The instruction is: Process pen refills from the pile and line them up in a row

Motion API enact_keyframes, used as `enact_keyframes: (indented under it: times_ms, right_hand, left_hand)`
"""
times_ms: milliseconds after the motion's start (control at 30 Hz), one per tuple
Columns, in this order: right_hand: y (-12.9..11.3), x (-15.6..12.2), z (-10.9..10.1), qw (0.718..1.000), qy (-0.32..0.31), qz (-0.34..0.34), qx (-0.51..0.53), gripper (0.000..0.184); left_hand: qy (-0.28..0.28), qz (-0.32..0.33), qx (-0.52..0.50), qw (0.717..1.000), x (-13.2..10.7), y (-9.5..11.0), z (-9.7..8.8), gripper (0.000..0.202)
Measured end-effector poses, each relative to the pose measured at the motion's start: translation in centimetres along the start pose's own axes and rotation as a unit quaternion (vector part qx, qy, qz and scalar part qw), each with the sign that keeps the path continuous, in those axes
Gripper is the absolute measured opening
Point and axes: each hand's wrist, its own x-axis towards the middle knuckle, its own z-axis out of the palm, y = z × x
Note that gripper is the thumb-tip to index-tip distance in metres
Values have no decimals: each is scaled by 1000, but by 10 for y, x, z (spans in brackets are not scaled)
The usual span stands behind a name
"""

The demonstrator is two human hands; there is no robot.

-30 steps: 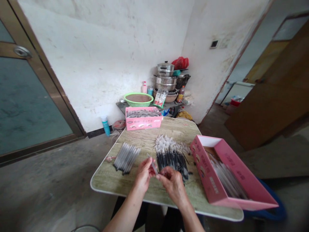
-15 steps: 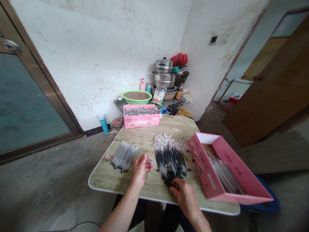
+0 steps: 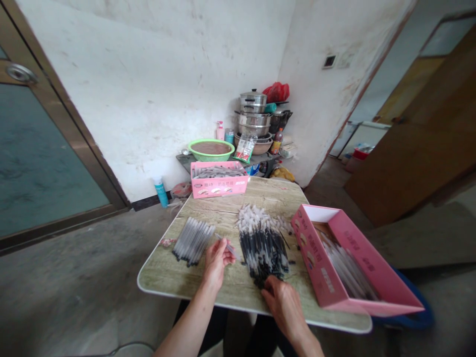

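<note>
My left hand (image 3: 214, 262) is closed around a translucent pen barrel (image 3: 230, 248), pinched between thumb and fingers above the table's middle. Left of it lies a neat row of clear pen barrels with black ends (image 3: 193, 240). My right hand (image 3: 285, 301) has its fingertips pressed together at the near end of a heap of black pen refills (image 3: 263, 245). Small black parts (image 3: 265, 272) lie right by those fingertips, and what they grip, if anything, is hidden. Small whitish pieces (image 3: 253, 216) are piled at the heap's far end.
A pink box of pens (image 3: 219, 187) stands at the table's far edge. Another pink box (image 3: 320, 265), holding clear tubes (image 3: 349, 267), sits along the right side of the wooden-patterned table (image 3: 167, 277). Behind are a green basin (image 3: 211, 157) and stacked steel pots (image 3: 253, 119).
The whole view has shifted very slightly. My left hand keeps its hold on the pen barrel, and my right hand's fingers have barely moved at the heap's near end.
</note>
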Motion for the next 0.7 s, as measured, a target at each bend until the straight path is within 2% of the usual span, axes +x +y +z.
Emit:
enact_keyframes:
  times_ms: [100, 200, 267, 333, 400, 467, 567, 700]
  right_hand:
    - [-2, 1, -7, 998, 20, 11, 54, 9]
    - [-8, 3, -16, 975, 44, 17, 217, 13]
    - [-13, 4, -22, 923, 34, 19, 384, 16]
    - [-19, 5, -26, 852, 17, 18, 522, 19]
    - [-23, 5, -27, 799, 13, 13, 601, 19]
    - [-26, 4, -25, 768, 18, 12, 640, 18]
    - [-29, 3, -22, 746, 22, 21, 665, 19]
    - [-33, 2, -19, 752, 36, 37, 658, 20]
  left_hand:
    - [3, -3, -2, 1000, 1, 0, -2, 36]
    - [5, -7, 0, 1000, -1, 2, 1, 36]
    - [-5, -7, 1, 1000, -6, 5, 7, 36]
    - [-24, -1, -1, 1000, -13, 10, 16, 35]
    - [-42, 6, -4, 999, -22, 16, 26, 35]
    - [-48, 13, -3, 999, -31, 20, 35, 34]
    - [-47, 26, 7, 999, -42, 23, 46, 33]
    - [-44, 42, 23, 998, -50, 24, 53, 33]
